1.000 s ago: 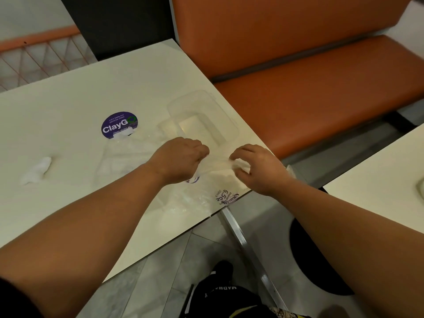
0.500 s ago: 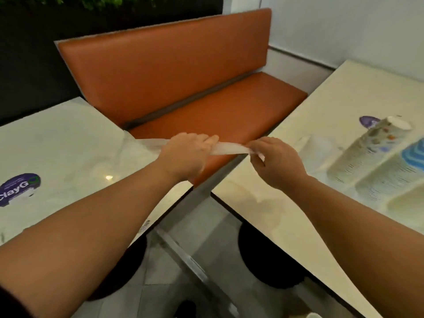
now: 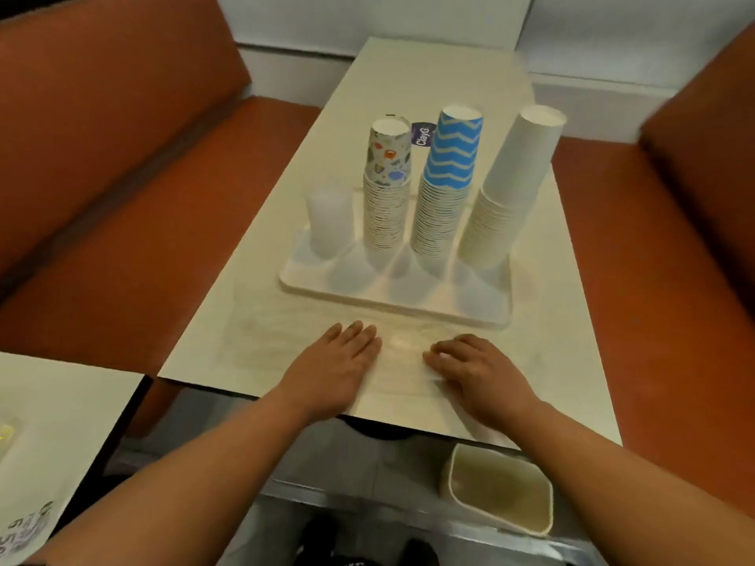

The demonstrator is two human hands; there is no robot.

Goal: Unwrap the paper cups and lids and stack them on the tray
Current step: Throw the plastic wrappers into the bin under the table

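Resting flat on the tabletop (image 3: 408, 75), just nearer than the tray (image 3: 392, 298): left hand (image 3: 327, 367) with fingers straight and spread, palm down, gripping nothing; right hand (image 3: 476, 371) beside it, fingers lightly bent, fingertips down on a faint clear plastic wrap (image 3: 402, 353) lying crumpled between and under both hands. Whether the right fingers pinch the wrap: cannot tell. On the tray, four upright stacks in a row across its far half, long axes vertical, leaning slightly outward toward the top: translucent lids (image 3: 330, 218) at the tray's left end, then patterned cups (image 3: 387, 185), blue zigzag cups (image 3: 447, 177), and plain white cups (image 3: 510, 185) at the right end. Cups upside down, bases up, mouths toward the tray. Below the tabletop's near edge, a cream bin (image 3: 498, 490).
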